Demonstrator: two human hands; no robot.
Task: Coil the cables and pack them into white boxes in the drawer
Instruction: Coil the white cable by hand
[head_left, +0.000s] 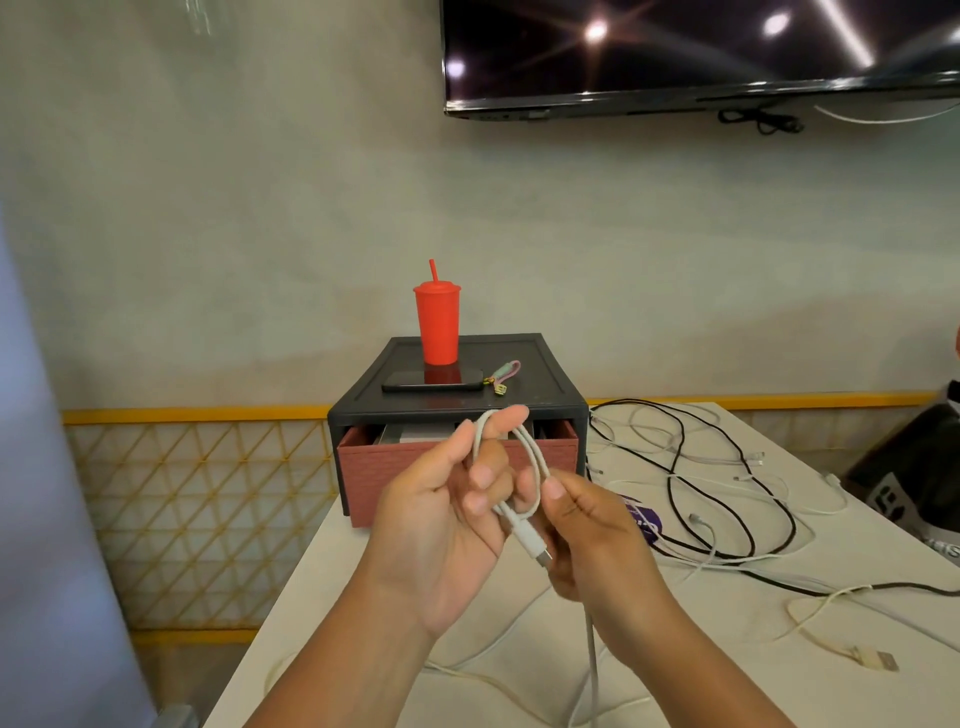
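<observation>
A white cable (536, 457) is looped over the fingers of my left hand (447, 514), with its USB plug (540, 555) hanging below the loop. My right hand (587, 525) pinches the same cable at the loop's right side, and the rest of it trails down to the table. Behind my hands stands a dark drawer unit (550, 384) with its reddish drawer (374, 467) pulled partly out. A white box (415, 432) shows inside the drawer. Several loose black and white cables (727, 499) lie tangled on the white table (332, 582) to the right.
A red tumbler with a straw (437, 325), a black phone (431, 385) and a small keyring (504, 375) rest on top of the drawer unit. A purple object (644, 517) lies on the table behind my right hand. A television (701, 52) hangs on the wall. A dark bag (914, 478) is at the right edge.
</observation>
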